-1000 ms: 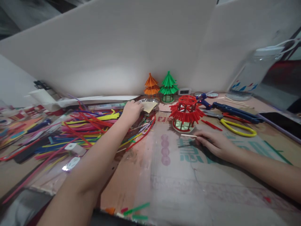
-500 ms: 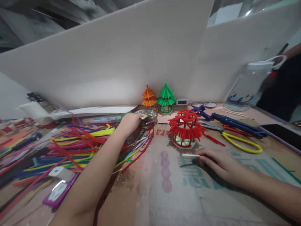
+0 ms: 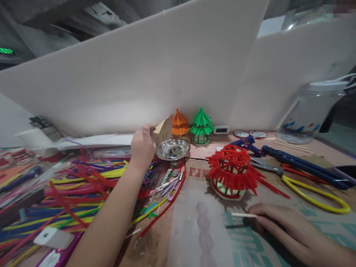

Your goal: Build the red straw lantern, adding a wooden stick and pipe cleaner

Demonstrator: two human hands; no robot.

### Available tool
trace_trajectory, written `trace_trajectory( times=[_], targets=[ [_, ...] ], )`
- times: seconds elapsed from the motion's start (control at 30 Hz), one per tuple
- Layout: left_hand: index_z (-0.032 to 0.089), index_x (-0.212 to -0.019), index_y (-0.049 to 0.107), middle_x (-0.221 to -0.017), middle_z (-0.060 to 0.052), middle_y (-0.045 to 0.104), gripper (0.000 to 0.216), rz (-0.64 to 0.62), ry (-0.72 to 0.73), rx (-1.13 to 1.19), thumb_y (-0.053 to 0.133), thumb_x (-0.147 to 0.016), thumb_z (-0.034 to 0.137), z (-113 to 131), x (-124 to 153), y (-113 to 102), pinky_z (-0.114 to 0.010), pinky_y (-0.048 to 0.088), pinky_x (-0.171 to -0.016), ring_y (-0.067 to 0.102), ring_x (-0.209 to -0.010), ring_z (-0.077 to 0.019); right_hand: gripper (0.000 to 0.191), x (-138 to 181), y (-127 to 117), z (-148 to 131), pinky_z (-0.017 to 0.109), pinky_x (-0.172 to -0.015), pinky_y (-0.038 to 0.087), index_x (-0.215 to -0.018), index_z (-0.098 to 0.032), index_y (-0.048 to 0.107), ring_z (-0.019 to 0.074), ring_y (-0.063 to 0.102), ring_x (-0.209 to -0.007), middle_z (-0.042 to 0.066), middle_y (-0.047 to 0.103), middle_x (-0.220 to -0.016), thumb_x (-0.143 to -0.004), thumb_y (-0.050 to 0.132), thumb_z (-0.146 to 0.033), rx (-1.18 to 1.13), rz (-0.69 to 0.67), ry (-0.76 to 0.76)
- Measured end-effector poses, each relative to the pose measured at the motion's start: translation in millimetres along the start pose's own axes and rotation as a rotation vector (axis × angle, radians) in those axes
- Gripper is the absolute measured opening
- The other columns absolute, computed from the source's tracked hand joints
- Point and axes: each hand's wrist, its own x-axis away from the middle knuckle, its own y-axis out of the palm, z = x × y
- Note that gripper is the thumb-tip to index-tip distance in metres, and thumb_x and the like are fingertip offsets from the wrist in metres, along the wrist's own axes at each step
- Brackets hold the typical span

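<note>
Beneath a dim grey ceiling point(image 3: 55, 16), a white partition point(image 3: 139, 74) runs along the far side of a crowded pinkish worktop point(image 3: 157, 237). At left, pipe cleaners point(image 3: 69, 181) in red, yellow, blue and pink lie heaped beyond a white plug point(image 3: 54, 237). A person's left hand point(image 3: 143, 146) pinches a piece of pale yellow paper point(image 3: 161, 126), raised at the far left of a shiny metal dish point(image 3: 185, 149). Farther back, an orange tower point(image 3: 180, 124) and a green tower point(image 3: 201, 126) stand side by side.

A clear plastic sheet point(image 3: 187, 230) covers the near middle. Right of centre, a shaggy red tower point(image 3: 230, 174) stands upright; nearer, the right hand point(image 3: 292, 226) grips a thin pale stick point(image 3: 241, 215) between thumb and fingers, its tip pointing left, apart from the tower. Yellow-handled scissors point(image 3: 276, 169) and a clear bottle point(image 3: 306, 115) occupy the right.

A lit green sign point(image 3: 6, 50) at upper left is too blurred to read. Red print point(image 3: 195, 172) shows left of the red tower; large green characters point(image 3: 244, 241) are partly covered by the right hand. Small red and blue shapes mark the bottle.
</note>
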Motion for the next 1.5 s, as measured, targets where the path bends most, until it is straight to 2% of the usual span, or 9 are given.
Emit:
trace_trajectory(
  times=[0.17,0.33,0.5,0.6,0.8,0.93,1.13,1.33,1.5],
  targets=[
    [0.02,-0.091,0.063,-0.109,-0.007,0.079,0.024,-0.158,0.14,-0.022,0.046,-0.092,0.003,1.9,2.6,4.7,-0.035,0.047,-0.091,0.072,-0.094,-0.022,0.038,0.5,-0.1,-0.9,0.026,-0.073,0.063,-0.098,-0.026,0.077,0.0213,0.078,-0.08,0.008,0.08,-0.092,-0.101,0.048,-0.049,0.001,0.035,-0.011],
    [0.016,-0.1,0.065,-0.074,-0.007,0.075,0.016,-0.237,0.089,-0.09,0.051,-0.093,0.012,7.1,8.0,14.0,-0.037,0.047,-0.071,0.069,-0.069,-0.0279,0.038,-1.8,-1.9,-2.7,0.026,-0.074,0.064,-0.099,-0.027,0.078,0.0215,0.078,-0.083,0.007,0.08,-0.094,-0.101,0.047,-0.049,-0.014,0.015,-0.008],
    [0.015,-0.105,0.067,-0.109,-0.014,0.076,0.025,-0.261,0.094,-0.113,0.044,-0.097,0.009,8.5,5.4,1.9,-0.038,0.048,-0.083,0.07,-0.089,-0.0268,0.04,-2.7,-2.9,-5.0,0.026,-0.07,0.063,-0.096,-0.026,0.076,0.0204,0.076,-0.077,0.007,0.079,-0.089,-0.102,0.043,-0.047,-0.04,-0.044,0.001],
    [0.021,-0.097,0.073,-0.127,-0.008,0.072,0.026,-0.374,0.197,-0.09,0.049,-0.098,0.011,12.8,5.4,-2.1,-0.037,0.046,-0.095,0.067,-0.105,-0.0238,0.038,-2.3,-2.4,-4.2,0.027,-0.074,0.063,-0.099,-0.027,0.076,0.021,0.076,-0.081,0.007,0.079,-0.092,-0.102,0.044,-0.046,-0.043,-0.043,0.003],
    [0.015,-0.1,0.08,-0.105,-0.014,0.074,0.023,-0.675,0.21,-0.149,0.07,-0.091,0.034,33.0,16.6,17.7,-0.039,0.049,-0.087,0.067,-0.101,-0.0305,0.035,-1.8,-3.1,-2.5,0.026,-0.074,0.061,-0.1,-0.026,0.075,0.0202,0.075,-0.082,0.007,0.079,-0.093,-0.103,0.044,-0.043,-0.042,-0.067,0.001],
    [0.015,-0.107,0.079,-0.114,-0.016,0.071,0.034,-0.771,0.149,-0.206,0.077,-0.086,0.041,41.6,21.3,16.1,-0.04,0.049,-0.089,0.064,-0.11,-0.0335,0.036,-2.1,-3.1,-3.7,0.026,-0.074,0.061,-0.099,-0.026,0.075,0.0196,0.075,-0.081,0.006,0.078,-0.092,-0.103,0.044,-0.044,-0.051,-0.074,0.01],
    [0.013,-0.106,0.079,-0.124,-0.018,0.068,0.031,-0.819,0.107,-0.256,0.074,-0.086,0.037,42.3,26.5,8.3,-0.044,0.049,-0.093,0.061,-0.115,-0.0358,0.036,-1.4,-2.3,-1.1,0.027,-0.077,0.06,-0.102,-0.025,0.074,0.0199,0.074,-0.085,0.007,0.078,-0.096,-0.103,0.044,-0.045,-0.05,-0.091,0.032],
    [0.012,-0.098,0.079,-0.114,-0.02,0.07,0.025,-0.771,0.146,-0.249,0.055,-0.092,0.016,40.2,33.1,14.9,-0.045,0.049,-0.089,0.064,-0.109,-0.0348,0.036,0.4,-3.0,1.0,0.029,-0.076,0.058,-0.102,-0.024,0.073,0.02,0.073,-0.083,0.007,0.077,-0.094,-0.103,0.043,-0.045,-0.052,-0.121,0.041],
    [0.012,-0.094,0.078,-0.11,-0.02,0.07,0.022,-0.716,0.156,-0.226,0.058,-0.089,0.017,38.4,36.2,14.8,-0.045,0.05,-0.084,0.066,-0.103,-0.0354,0.037,-0.6,-3.3,-0.9,0.028,-0.073,0.057,-0.1,-0.024,0.073,0.0194,0.072,-0.079,0.007,0.076,-0.091,-0.104,0.042,-0.045,-0.056,-0.125,0.039]
  ],
)
